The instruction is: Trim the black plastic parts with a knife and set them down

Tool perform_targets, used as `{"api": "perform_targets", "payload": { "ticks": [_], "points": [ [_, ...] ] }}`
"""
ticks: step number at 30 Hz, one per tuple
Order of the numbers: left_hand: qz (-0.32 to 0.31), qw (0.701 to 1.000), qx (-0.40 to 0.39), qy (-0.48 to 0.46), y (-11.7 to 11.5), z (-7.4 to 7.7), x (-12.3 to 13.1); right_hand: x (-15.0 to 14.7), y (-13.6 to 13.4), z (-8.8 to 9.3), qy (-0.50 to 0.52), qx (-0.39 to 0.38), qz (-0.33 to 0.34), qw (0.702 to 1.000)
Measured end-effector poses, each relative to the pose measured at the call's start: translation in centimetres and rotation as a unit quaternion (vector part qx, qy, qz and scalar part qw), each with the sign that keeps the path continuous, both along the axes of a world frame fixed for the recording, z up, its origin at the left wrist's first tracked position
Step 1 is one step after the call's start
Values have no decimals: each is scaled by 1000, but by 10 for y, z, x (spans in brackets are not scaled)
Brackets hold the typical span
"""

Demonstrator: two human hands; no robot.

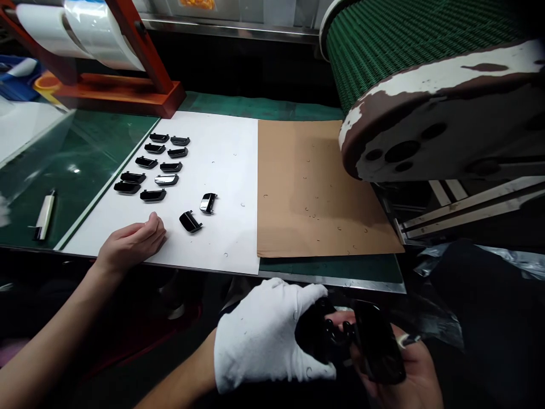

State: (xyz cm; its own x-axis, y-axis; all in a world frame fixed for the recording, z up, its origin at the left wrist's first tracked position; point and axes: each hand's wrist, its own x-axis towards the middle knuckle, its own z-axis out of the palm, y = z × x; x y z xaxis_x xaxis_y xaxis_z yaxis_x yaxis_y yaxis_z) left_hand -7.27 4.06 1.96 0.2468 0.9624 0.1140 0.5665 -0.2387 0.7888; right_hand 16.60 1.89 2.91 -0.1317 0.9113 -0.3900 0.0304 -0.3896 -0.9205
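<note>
My left hand (264, 335), in a white glove, is closed around a dark glossy part (314, 332) below the table's front edge. My bare right hand (419, 369) grips a glossy black plastic piece (378, 343) beside it; short black pegs show between the two, and I cannot tell whether they are joined. A small pale, dark-tipped object (407, 339) pokes out by the right fingers. Two black plastic pieces (190, 222) lie on the white sheet (230, 165), apart from several similar pieces (171, 167) set in two columns.
Another person's hand (134, 241) rests at the sheet's front edge. Brown cardboard (315, 187) with small curled shavings lies to the right. A large reel of green cord (426, 57) overhangs it. At the left are a film roll stand (123, 91) and a white cutter-like tool (45, 216).
</note>
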Motion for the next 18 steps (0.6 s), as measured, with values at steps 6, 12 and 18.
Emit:
{"api": "perform_targets", "payload": {
  "ticks": [6,12,18],
  "points": [
    [-96,991,-84,45,-10,14,53,11,2,-5,28,-36,56,997],
    [-44,999,-15,13,-26,-5,59,19,4,-29,121,-24,75,990],
    [1,1000,8,-24,-37,-17,69,7,-2,-47,214,-108,16,971]
  ]
}}
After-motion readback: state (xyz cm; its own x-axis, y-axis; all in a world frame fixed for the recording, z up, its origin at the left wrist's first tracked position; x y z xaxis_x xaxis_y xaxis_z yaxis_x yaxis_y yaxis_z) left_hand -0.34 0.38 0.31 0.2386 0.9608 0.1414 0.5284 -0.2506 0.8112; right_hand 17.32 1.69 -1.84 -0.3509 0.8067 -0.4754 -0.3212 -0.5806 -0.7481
